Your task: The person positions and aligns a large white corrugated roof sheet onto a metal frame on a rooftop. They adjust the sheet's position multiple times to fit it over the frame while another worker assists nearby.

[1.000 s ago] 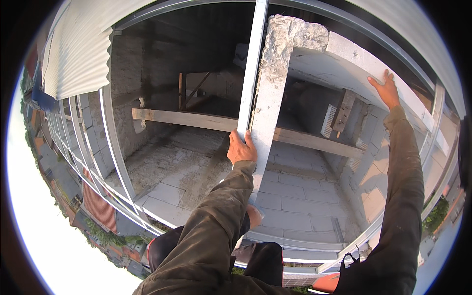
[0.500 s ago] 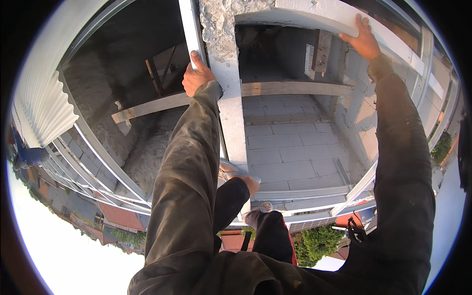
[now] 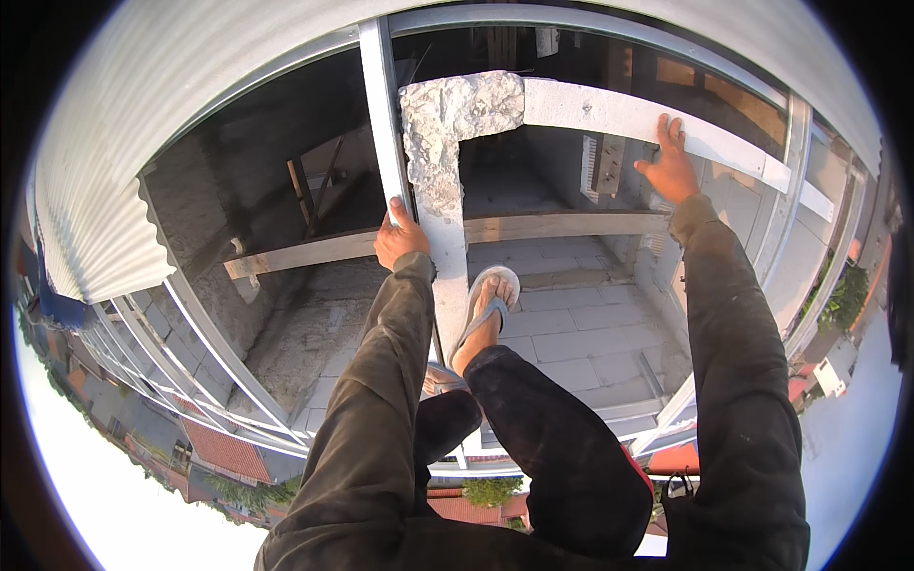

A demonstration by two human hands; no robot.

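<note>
My left hand (image 3: 401, 238) grips a pale metal beam (image 3: 379, 114) that runs away from me beside a narrow white concrete ledge (image 3: 447, 247) with a rough, broken far corner (image 3: 466, 105). My right hand (image 3: 672, 160) lies with spread fingers on the white cross beam (image 3: 595, 112) at upper right. My sandaled foot (image 3: 486, 314) is up on or over that ledge, toes pointing forward; the other foot is partly hidden behind my leg.
Openings drop to grey block floors (image 3: 571, 333) crossed by a wooden plank (image 3: 543, 226). Metal roof framing (image 3: 219, 352) surrounds them, with corrugated white sheeting (image 3: 105, 228) at left and along the top. Rooftops (image 3: 224, 447) and trees (image 3: 490, 490) lie far below.
My leg has come forward and up, bringing a sandaled foot to the ledge between my hands. Both hands remain on the beams. The view has shifted.
</note>
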